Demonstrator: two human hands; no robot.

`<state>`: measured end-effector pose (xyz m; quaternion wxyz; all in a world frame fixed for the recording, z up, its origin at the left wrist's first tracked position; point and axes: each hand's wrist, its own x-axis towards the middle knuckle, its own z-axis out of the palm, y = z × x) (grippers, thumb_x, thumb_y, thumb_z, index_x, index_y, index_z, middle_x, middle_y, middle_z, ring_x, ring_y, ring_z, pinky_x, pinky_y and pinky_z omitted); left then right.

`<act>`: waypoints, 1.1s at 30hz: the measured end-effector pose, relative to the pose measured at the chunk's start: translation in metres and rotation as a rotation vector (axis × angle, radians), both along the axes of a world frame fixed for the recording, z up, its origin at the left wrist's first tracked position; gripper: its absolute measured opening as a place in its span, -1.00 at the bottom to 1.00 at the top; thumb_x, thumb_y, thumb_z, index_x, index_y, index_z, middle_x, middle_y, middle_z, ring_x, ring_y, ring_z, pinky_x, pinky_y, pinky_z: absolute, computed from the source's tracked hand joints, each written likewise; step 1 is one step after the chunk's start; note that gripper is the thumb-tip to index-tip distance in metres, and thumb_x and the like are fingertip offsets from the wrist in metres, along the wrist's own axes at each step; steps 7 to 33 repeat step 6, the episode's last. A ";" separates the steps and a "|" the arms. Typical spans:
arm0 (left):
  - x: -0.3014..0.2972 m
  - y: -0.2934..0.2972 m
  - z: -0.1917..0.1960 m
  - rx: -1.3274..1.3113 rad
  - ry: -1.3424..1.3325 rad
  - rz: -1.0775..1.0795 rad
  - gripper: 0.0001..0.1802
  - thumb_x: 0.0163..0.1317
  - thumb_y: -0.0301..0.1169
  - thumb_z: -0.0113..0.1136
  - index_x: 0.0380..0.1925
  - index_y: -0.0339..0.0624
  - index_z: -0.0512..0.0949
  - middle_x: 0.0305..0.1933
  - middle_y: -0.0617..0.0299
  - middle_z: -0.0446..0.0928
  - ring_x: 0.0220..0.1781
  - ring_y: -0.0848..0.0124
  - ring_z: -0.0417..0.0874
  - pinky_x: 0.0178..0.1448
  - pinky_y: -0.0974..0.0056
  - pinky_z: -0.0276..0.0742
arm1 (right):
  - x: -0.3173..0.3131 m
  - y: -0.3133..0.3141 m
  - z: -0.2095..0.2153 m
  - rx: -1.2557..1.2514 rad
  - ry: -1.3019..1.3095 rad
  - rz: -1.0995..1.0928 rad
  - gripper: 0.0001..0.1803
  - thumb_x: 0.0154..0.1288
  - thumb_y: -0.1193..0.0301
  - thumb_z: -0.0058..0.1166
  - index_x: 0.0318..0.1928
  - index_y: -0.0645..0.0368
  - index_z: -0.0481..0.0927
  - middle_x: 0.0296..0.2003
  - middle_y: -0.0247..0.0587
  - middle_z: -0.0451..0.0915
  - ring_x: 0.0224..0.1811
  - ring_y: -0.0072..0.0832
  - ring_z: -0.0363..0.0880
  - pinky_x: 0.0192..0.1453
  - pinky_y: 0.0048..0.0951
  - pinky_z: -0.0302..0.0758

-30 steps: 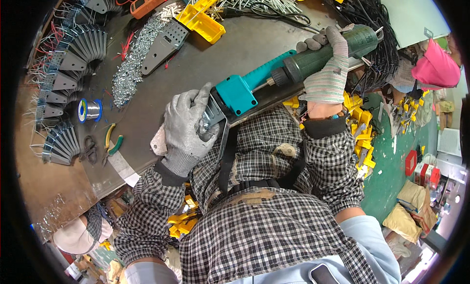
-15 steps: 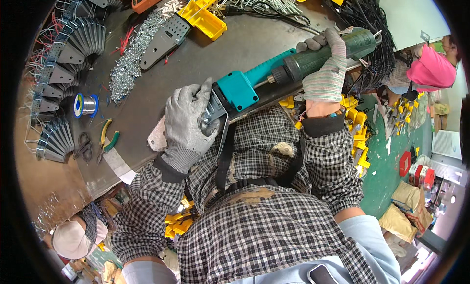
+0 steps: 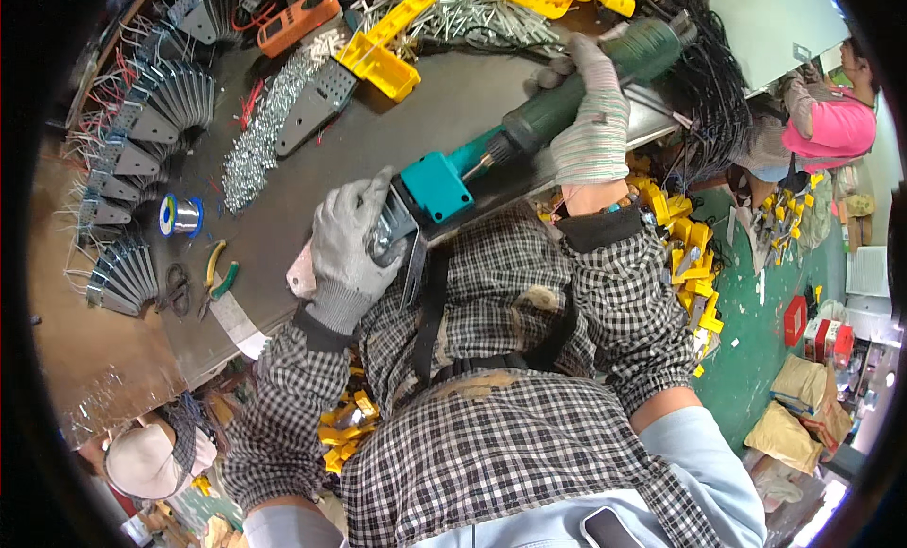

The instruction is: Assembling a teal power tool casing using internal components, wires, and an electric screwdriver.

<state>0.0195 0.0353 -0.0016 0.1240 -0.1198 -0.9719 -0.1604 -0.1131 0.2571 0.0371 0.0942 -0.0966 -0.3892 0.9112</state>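
Observation:
My right hand (image 3: 595, 123), in a pale striped glove, is wrapped round a dark green electric screwdriver (image 3: 652, 52). The driver's metal bit (image 3: 479, 165) slants down to the left and meets the side of a teal plastic housing (image 3: 436, 186). At the housing's left end is a metal bracket (image 3: 397, 225), partly under my fingers. My left hand (image 3: 350, 241), in a grey glove, closes round this bracket end and holds the piece above the table's front edge. The tip of the bit is hidden by the housing's edge.
Loose screws (image 3: 248, 170) lie heaped on the dark table (image 3: 236, 231), beside a metal plate (image 3: 307, 118) and a yellow plastic part (image 3: 387, 71). Left are a solder spool (image 3: 181, 215), cutters (image 3: 219, 274), scissors (image 3: 174, 288) and stacked metal brackets (image 3: 128, 269). A person in pink (image 3: 831, 123) sits at right.
The screwdriver has shifted left and slightly upward in my right hand, its nose nearer the housing. My left hand and the housing have moved a little left. The view has shifted slightly.

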 end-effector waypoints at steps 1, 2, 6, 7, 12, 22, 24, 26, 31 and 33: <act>0.003 0.000 0.002 -0.042 0.004 0.027 -0.22 0.06 -0.29 0.33 0.34 -0.04 0.33 0.03 0.05 0.48 0.10 0.06 0.47 0.21 0.03 0.37 | -0.002 0.003 0.011 0.122 0.041 0.044 -0.75 0.21 0.29 0.31 -0.24 0.11 0.53 -0.50 -0.37 0.49 -0.54 -0.52 0.48 -0.39 -0.36 0.55; 0.007 0.000 0.002 -0.083 0.007 0.056 -0.23 0.07 -0.26 0.32 0.33 -0.05 0.33 0.07 0.05 0.48 0.14 0.05 0.47 0.24 0.02 0.36 | -0.004 0.008 0.025 0.246 0.082 0.086 -0.71 0.19 0.26 0.33 -0.22 0.13 0.54 -0.51 -0.35 0.52 -0.56 -0.51 0.51 -0.44 -0.38 0.55; 0.031 -0.018 -0.013 -0.030 -0.074 0.257 -0.09 0.00 0.00 0.39 0.36 -0.03 0.29 0.21 0.01 0.43 0.28 0.04 0.41 0.43 -0.02 0.21 | -0.031 0.060 0.084 1.107 0.172 0.366 -0.42 0.26 0.31 0.26 0.21 0.19 0.33 -0.08 -0.09 0.60 -0.19 -0.48 0.62 -0.06 -0.36 0.63; 0.031 -0.018 -0.013 -0.030 -0.074 0.257 -0.09 0.00 0.00 0.39 0.36 -0.03 0.29 0.21 0.01 0.43 0.28 0.04 0.41 0.43 -0.02 0.21 | -0.031 0.060 0.084 1.107 0.172 0.366 -0.42 0.26 0.31 0.26 0.21 0.19 0.33 -0.08 -0.09 0.60 -0.19 -0.48 0.62 -0.06 -0.36 0.63; 0.031 -0.018 -0.013 -0.030 -0.074 0.257 -0.09 0.00 0.00 0.39 0.36 -0.03 0.29 0.21 0.01 0.43 0.28 0.04 0.41 0.43 -0.02 0.21 | -0.031 0.060 0.084 1.107 0.172 0.366 -0.42 0.26 0.31 0.26 0.21 0.19 0.33 -0.08 -0.09 0.60 -0.19 -0.48 0.62 -0.06 -0.36 0.63; 0.031 -0.018 -0.013 -0.030 -0.074 0.257 -0.09 0.00 0.00 0.39 0.36 -0.03 0.29 0.21 0.01 0.43 0.28 0.04 0.41 0.43 -0.02 0.21 | -0.031 0.060 0.084 1.107 0.172 0.366 -0.42 0.26 0.31 0.26 0.21 0.19 0.33 -0.08 -0.09 0.60 -0.19 -0.48 0.62 -0.06 -0.36 0.63; 0.031 -0.018 -0.013 -0.030 -0.074 0.257 -0.09 0.00 0.00 0.39 0.36 -0.03 0.29 0.21 0.01 0.43 0.28 0.04 0.41 0.43 -0.02 0.21 | -0.031 0.060 0.084 1.107 0.172 0.366 -0.42 0.26 0.31 0.26 0.21 0.19 0.33 -0.08 -0.09 0.60 -0.19 -0.48 0.62 -0.06 -0.36 0.63; 0.031 -0.018 -0.013 -0.030 -0.074 0.257 -0.09 0.00 0.00 0.39 0.36 -0.03 0.29 0.21 0.01 0.43 0.28 0.04 0.41 0.43 -0.02 0.21 | -0.031 0.060 0.084 1.107 0.172 0.366 -0.42 0.26 0.31 0.26 0.21 0.19 0.33 -0.08 -0.09 0.60 -0.19 -0.48 0.62 -0.06 -0.36 0.63; 0.031 -0.018 -0.013 -0.030 -0.074 0.257 -0.09 0.00 0.00 0.39 0.36 -0.03 0.29 0.21 0.01 0.43 0.28 0.04 0.41 0.43 -0.02 0.21 | -0.031 0.060 0.084 1.107 0.172 0.366 -0.42 0.26 0.31 0.26 0.21 0.19 0.33 -0.08 -0.09 0.60 -0.19 -0.48 0.62 -0.06 -0.36 0.63; 0.031 -0.018 -0.013 -0.030 -0.074 0.257 -0.09 0.00 0.00 0.39 0.36 -0.03 0.29 0.21 0.01 0.43 0.28 0.04 0.41 0.43 -0.02 0.21 | -0.031 0.060 0.084 1.107 0.172 0.366 -0.42 0.26 0.31 0.26 0.21 0.19 0.33 -0.08 -0.09 0.60 -0.19 -0.48 0.62 -0.06 -0.36 0.63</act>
